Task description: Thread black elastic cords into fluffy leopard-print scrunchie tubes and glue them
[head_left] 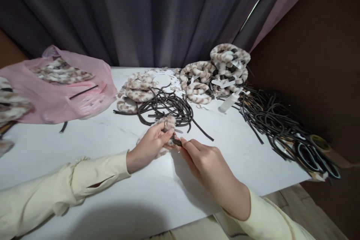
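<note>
Left hand (150, 142): fingers were closed round fluffy fabric (169, 121), over the worktop (112, 204).
Right hand (206, 161): fingers pinched a dark cord (177, 142).
Cord: lay between both hands, pointed left toward the fabric; long axis sideways, dipping rightward.

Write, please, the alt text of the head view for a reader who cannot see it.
Above a white table, a person's left hand holds a brown-and-white fluffy piece, while the right hand pinches a dark cord close to it. Behind lie loose dark cords and fluffy rings, between a pink bag at left and a cord tangle at right.
</note>
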A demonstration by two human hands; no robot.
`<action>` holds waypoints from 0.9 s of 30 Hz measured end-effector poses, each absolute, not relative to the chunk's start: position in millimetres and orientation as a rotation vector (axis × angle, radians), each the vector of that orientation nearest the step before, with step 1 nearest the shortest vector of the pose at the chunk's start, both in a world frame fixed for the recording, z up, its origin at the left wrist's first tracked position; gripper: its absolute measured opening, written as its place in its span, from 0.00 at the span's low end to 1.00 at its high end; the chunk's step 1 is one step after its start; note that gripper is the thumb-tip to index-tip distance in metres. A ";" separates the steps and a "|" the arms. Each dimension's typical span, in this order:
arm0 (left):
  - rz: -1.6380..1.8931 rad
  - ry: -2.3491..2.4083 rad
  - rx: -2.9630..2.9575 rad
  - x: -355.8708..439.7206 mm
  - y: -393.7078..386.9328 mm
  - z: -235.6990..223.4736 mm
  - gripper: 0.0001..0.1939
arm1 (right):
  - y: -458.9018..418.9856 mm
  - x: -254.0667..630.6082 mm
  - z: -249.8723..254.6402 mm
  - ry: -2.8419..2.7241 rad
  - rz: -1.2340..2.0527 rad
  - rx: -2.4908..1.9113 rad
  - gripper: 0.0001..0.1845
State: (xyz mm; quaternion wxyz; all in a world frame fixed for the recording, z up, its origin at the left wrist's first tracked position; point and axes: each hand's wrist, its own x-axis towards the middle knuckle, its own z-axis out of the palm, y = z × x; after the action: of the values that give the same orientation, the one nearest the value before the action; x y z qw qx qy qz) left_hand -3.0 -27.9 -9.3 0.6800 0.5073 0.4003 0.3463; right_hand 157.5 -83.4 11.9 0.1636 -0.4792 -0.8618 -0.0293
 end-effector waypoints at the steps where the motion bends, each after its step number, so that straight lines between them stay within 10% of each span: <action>1: 0.804 0.897 1.125 -2.4 -28.1 -8.5 0.14 | -83.5 154.6 11.4 -2.431 -0.033 -1.399 0.09; 27: 0.896 0.919 1.097 -3.1 -27.4 -8.4 0.17 | -73.0 149.1 10.3 -2.030 0.320 -1.335 0.16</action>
State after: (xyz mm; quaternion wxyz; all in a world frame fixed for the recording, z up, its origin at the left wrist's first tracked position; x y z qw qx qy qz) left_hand -3.1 -27.4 -8.4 0.6644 0.4857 0.4067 0.3965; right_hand 149.1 -73.0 10.3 0.3387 -0.5125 -0.7795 0.1230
